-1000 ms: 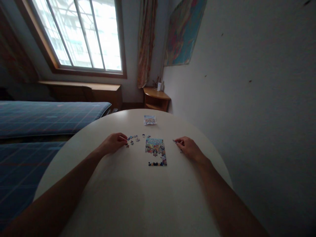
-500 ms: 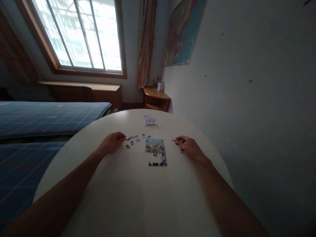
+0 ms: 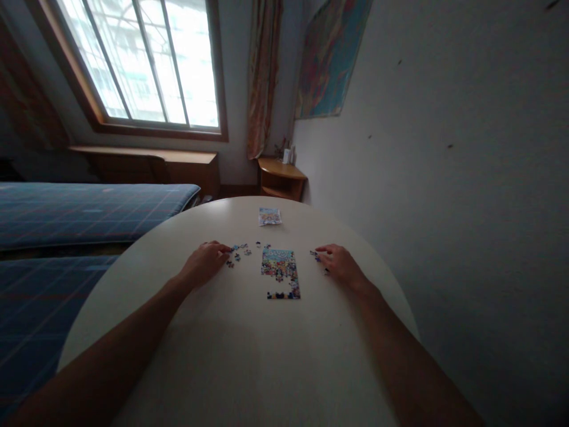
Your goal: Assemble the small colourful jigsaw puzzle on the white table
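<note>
On the white round table lies a partly joined jigsaw puzzle (image 3: 279, 261), with colourful pieces and an open gap in its lower left part. My left hand (image 3: 207, 261) rests left of it, fingers closed at a puzzle piece at the edge of a group of loose puzzle pieces (image 3: 237, 257). To the right of the puzzle, my right hand (image 3: 340, 265) has its fingertips pinched on a small puzzle piece (image 3: 317, 258). Another loose piece (image 3: 326, 271) lies under the edge of that hand. The fingers partly hide what both hands hold.
A small picture packet (image 3: 269, 216) lies toward the far side of the table (image 3: 213, 356). Beds with blue plaid mattresses (image 3: 89, 210) stand on the left, close to the table. The white wall (image 3: 466, 237) runs along the right, and a wooden corner shelf (image 3: 282, 169) stands behind.
My left hand has shifted slightly right, closer over the loose pieces, and its fingers have lowered. My right hand stays nearly in place, with only a small finger movement.
</note>
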A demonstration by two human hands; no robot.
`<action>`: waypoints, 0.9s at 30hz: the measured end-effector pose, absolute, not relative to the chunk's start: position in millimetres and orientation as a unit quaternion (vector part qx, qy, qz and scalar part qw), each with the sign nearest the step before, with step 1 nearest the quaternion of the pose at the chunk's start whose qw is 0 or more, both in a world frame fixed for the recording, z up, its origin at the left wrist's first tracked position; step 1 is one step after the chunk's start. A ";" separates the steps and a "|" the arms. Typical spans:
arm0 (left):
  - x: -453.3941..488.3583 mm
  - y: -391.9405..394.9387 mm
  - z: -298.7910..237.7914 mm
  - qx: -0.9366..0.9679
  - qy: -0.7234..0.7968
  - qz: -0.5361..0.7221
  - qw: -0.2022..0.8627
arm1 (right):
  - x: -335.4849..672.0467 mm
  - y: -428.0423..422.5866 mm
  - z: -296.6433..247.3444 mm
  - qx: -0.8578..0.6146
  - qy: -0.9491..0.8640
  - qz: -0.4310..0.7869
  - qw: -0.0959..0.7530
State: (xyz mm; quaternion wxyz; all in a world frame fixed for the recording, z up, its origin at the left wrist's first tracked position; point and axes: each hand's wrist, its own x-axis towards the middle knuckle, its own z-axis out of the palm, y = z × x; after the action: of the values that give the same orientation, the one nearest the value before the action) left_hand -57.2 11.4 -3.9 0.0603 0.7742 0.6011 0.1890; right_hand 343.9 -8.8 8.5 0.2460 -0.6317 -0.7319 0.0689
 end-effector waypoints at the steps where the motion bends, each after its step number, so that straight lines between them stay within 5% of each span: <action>1: -56.7 11.5 -4.3 0.776 0.600 0.188 0.057 | 342.4 -9.1 7.2 -0.620 -0.746 0.065 0.234; 27: -57.1 4.4 10.0 0.709 0.673 0.196 0.072 | 349.3 -7.7 8.3 -0.657 -0.704 0.075 0.259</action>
State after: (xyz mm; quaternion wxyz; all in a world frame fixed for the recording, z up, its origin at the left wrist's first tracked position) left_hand -57.1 4.4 10.0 0.0724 0.7092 0.6732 0.1965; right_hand 349.3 -7.7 8.3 0.2592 -0.6566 -0.7043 0.0752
